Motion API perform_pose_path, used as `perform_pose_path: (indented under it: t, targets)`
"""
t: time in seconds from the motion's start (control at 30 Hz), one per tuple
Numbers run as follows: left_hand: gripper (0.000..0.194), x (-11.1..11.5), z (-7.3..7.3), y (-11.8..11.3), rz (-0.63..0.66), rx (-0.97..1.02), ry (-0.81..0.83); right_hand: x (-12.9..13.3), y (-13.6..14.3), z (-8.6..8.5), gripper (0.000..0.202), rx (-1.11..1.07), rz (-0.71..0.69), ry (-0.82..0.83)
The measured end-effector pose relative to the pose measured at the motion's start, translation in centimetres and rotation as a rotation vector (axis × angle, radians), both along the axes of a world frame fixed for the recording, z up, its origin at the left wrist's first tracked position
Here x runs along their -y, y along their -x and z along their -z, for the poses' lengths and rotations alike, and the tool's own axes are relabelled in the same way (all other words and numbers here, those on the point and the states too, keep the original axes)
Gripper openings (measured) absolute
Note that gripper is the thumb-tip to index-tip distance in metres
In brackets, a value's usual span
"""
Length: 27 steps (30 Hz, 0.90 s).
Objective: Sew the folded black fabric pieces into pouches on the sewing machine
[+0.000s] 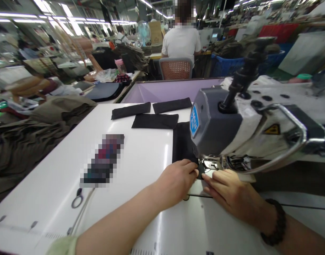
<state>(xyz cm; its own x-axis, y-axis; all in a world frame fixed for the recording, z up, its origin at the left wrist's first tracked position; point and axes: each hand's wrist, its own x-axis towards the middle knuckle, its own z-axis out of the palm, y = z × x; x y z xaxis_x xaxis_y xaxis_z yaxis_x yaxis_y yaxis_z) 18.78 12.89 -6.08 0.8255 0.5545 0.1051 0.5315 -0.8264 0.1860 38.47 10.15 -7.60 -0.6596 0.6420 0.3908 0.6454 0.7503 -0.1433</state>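
Both forearms are bare. The left hand (178,179) carries no ring or watch, and a pale green sleeve (63,246) shows at the bottom edge (only its hem is visible). The right hand (232,193) has a dark beaded bracelet (277,223) around the wrist.
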Motion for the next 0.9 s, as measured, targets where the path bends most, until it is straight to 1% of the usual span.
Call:
perform_pose_path:
  t: [0.13, 0.37, 0.6, 0.7, 0.83, 0.9]
  targets:
    - [0.012, -0.7, -0.1, -0.3, -0.064, 0.013, 0.001, -0.4, 0.2, 0.2, 0.027, 0.045, 0.055, -0.036]
    - [0.013, -1.5, 0.3, -0.6, -0.125, 0.081, -0.091, -0.5, 0.3, 0.7, 0.025, 0.057, 0.076, -0.034]
    - [0.014, -1.6, 0.7, -0.6, -0.137, 0.118, -0.123, -0.3, 0.2, 0.8, 0.027, 0.068, 0.094, -0.027]
    - [0.015, -1.4, 0.4, -0.6, -0.146, 0.066, -0.121, -0.3, 0.2, 0.8, 0.027, 0.052, 0.098, -0.006]
    - [0.015, -0.2, -0.7, -0.8, -0.228, -0.108, -0.06, -0.4, 0.0, 0.7, 0.028, 0.008, 0.074, 0.013]
    - [0.014, 0.5, -1.2, -1.0, -0.221, -0.186, -0.041, -0.4, -0.1, 0.6, 0.029, -0.003, 0.067, 0.015]
